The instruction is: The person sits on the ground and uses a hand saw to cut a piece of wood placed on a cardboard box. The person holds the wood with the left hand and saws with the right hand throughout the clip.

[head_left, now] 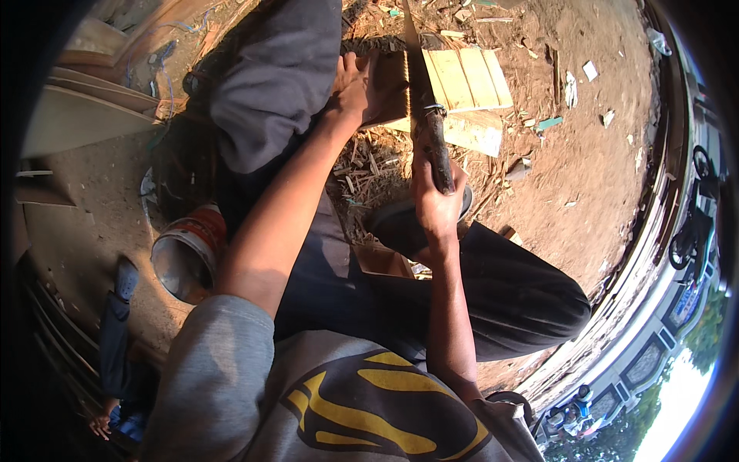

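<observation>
My left hand (350,92) grips a wooden board (386,88) beside my raised left leg (273,85). My right hand (433,196) is wrapped round the dark handle of a handsaw (418,65), whose long blade points away from me and lies across the board at its right part. Pale boards (469,77) sit just right of the blade, another piece partly beneath them. A dark shoe (392,227) shows behind my right wrist.
A bucket (175,258) stands to my left. Sheets of wood (81,131) lie at the upper left. Wood scraps and shavings litter the dirt ground (585,138). Another person's leg and hand (112,346) show at lower left. Parked motorbikes (689,231) and long planks are at the right edge.
</observation>
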A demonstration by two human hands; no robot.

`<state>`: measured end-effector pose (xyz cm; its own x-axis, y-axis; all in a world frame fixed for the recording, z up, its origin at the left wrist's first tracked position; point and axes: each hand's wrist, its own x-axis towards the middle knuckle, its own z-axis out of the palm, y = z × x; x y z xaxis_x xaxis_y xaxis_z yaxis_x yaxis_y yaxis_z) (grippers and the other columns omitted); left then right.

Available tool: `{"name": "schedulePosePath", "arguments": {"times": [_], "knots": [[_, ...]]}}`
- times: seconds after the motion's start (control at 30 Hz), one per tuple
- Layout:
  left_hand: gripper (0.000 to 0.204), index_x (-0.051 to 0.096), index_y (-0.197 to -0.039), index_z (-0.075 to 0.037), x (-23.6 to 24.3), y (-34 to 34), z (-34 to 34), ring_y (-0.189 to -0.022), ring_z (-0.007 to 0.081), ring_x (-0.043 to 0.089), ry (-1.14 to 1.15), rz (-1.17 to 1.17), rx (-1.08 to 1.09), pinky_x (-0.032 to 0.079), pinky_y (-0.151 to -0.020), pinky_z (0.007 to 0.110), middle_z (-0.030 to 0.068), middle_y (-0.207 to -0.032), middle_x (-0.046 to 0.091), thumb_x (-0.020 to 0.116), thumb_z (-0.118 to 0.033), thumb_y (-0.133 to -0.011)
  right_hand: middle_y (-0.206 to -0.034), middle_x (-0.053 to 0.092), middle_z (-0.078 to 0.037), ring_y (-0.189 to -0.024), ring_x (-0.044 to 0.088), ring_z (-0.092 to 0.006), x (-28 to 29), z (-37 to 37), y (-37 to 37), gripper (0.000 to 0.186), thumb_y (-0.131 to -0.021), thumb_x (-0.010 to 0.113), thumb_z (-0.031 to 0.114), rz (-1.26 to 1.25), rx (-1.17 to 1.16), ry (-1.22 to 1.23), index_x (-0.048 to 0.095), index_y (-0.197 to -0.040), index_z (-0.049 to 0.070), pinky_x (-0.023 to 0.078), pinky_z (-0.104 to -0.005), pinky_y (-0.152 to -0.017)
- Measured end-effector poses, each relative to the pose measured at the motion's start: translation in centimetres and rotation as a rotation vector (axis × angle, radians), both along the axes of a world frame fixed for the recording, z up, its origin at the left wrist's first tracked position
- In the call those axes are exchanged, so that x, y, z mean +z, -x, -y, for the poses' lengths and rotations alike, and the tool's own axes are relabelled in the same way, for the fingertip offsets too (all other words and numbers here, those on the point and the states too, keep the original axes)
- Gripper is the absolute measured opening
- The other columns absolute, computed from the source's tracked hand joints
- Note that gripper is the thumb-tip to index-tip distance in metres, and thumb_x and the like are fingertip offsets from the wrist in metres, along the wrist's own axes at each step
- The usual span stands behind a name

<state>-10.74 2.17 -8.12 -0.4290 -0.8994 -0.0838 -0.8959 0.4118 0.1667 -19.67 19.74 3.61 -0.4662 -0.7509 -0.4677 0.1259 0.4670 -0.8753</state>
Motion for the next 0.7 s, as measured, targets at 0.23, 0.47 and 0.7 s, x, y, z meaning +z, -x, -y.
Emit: {"name": "schedulePosePath", "arguments": {"times": [0.23,0.47,0.7], "knots": [[0.065,0.029,-0.139,-0.017,1.5,0.5,-0.8,-0.111,0.0343,0.04,-0.094,-0.115,0.026,0.038,-0.094,0.042,0.0178,-0.121,0.037,0.048,-0.003,-0.079,-0.056,0.043,0.005,-0.05,0.037,-0.0029,1.3,-5.8,-2.3,0.016,-0.085,0.056,0.006,-0.278,0.011,0.121,0.052,-0.069,0.003,0.028,-0.0218,-0.045],[0.071,0.025,-0.14,-0.016,0.5,-0.2,0.5,-0.109,0.0349,0.039,-0.287,-0.264,0.184,0.042,-0.088,0.039,0.0197,-0.114,0.038,0.057,-0.003,-0.077,-0.062,0.047,0.002,-0.059,0.039,-0.0052,-0.5,0.8,0.3,0.016,-0.086,0.056,0.013,-0.003,-0.022,0.006,0.056,-0.078,-0.001,0.033,-0.0237,-0.051],[0.075,0.028,-0.14,-0.016,2.5,0.7,-1.0,-0.114,0.0351,0.036,-0.11,-0.164,0.009,0.038,-0.094,0.042,0.0206,-0.117,0.038,0.064,-0.012,-0.075,-0.066,0.048,0.001,-0.062,0.041,-0.0059,0.3,-7.1,-1.3,0.017,-0.087,0.057,0.016,-0.148,0.071,-0.001,0.057,-0.083,-0.001,0.035,-0.0245,-0.055]]}}
